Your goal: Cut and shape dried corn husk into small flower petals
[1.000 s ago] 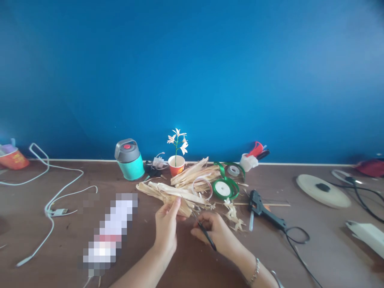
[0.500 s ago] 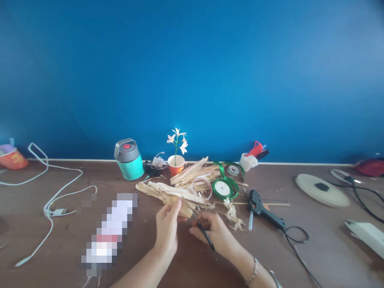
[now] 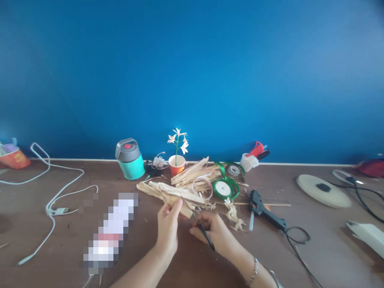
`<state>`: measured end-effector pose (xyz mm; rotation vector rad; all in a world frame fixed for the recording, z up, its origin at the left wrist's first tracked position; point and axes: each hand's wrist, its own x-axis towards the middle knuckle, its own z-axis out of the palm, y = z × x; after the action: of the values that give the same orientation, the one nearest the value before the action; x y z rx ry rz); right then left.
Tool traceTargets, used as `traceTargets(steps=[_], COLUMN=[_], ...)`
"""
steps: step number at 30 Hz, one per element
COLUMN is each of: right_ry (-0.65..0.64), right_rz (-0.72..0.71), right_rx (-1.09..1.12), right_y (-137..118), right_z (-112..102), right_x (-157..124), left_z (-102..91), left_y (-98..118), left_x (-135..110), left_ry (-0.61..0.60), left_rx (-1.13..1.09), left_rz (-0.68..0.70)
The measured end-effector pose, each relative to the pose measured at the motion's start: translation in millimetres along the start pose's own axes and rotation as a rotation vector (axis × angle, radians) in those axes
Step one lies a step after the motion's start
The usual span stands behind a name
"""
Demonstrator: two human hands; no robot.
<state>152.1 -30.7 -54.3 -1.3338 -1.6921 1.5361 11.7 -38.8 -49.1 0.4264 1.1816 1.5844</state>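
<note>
Little has shifted over the last second; the left hand (image 3: 167, 230) has crept a touch up and to the right and both hands keep their grip. It pinches a pale dried husk strip (image 3: 183, 209), thumb on top and fingers closed beneath; the strip is tan, flat and fibrous, and lies low over the brown wooden table (image 3: 315, 248) at the near edge of the heap of straw-coloured husks (image 3: 168, 191). Just beside it, the right hand (image 3: 217, 233) is curled tight round the black-handled scissors (image 3: 204, 233); the blades point up towards the strip, too small to tell whether they gape. Behind the heap sit a green ribbon spool (image 3: 223, 188) and a red paper cup with white flowers (image 3: 176, 165); a black glue gun (image 3: 261, 208) lies to the right.
</note>
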Motion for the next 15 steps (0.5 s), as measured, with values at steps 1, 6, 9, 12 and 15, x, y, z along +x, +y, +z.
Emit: traceTargets(steps=[1, 6, 9, 12, 15], right_ry=[-0.001, -0.011, -0.027, -0.1, -0.188], right_rz=[0.001, 0.004, 0.046, 0.103, 0.142], right_rx=[0.001, 0.026, 0.045, 0.059, 0.051], right_y=[0, 0, 1, 2, 2], right_z=[0, 0, 0, -2, -7], right_x=[0, -1, 0, -1, -3], left_z=[-0.1, -0.2, -1.0, -2.5, -4.4], left_y=[0, 1, 0, 1, 5], left_x=[0, 0, 2, 5, 10], left_ry=[-0.002, -0.029, -0.02, -0.021, -0.01], left_rx=[-0.002, -0.023, -0.003, 0.019, 0.031], left_rz=[0.004, 0.013, 0.027, 0.061, 0.07])
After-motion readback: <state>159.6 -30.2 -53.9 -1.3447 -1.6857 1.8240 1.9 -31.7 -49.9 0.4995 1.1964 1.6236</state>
